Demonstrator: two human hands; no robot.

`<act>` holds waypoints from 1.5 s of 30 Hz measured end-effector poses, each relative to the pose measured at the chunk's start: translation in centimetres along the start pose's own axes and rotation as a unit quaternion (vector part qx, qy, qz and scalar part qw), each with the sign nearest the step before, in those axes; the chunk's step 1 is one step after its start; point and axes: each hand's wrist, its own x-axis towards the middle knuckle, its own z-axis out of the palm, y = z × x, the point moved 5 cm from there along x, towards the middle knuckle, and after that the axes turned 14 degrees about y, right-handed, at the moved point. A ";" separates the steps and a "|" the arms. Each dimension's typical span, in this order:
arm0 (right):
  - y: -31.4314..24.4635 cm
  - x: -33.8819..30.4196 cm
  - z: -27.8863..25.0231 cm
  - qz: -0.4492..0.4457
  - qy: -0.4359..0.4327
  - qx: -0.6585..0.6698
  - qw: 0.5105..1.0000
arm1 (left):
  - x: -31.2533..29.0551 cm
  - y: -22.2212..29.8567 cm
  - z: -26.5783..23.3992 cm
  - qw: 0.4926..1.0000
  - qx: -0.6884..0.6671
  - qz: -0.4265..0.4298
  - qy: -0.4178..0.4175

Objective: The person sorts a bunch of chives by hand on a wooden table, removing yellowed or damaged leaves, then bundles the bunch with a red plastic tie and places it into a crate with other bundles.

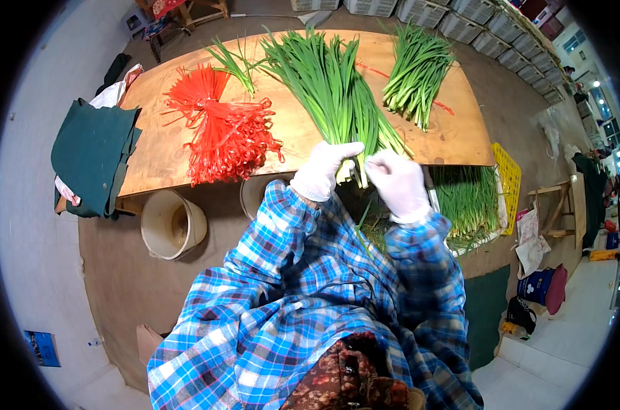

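Observation:
In a white glove, my left hand (pixel 324 169) is closed round the pale stem ends of some garlic chives (pixel 337 96) at the table's near edge. Their long green leaves lie away from me across the wooden table (pixel 296 133). My right hand (pixel 399 181), gloved too, is beside those stems with its fingers bent in a pinch; what they hold, if anything, is hidden. To the left lies a pile of red plastic ties (pixel 228 130). Another chive bunch (pixel 419 72) rests at the far right, with a red tie under it.
A few loose chives (pixel 236 67) lie behind the ties. Below the table's right edge stands a crate of chives (pixel 466 201), next to a yellow plastic basket (pixel 505 188). A pale bucket (pixel 174 224) stands at the left below the table. Dark green cloth (pixel 91 157) drapes the left end.

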 end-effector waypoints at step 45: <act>5.8 1.4 1.6 0.357 -0.158 0.086 0.917 | -0.9 0.1 -3.7 0.927 -0.323 -0.134 -0.137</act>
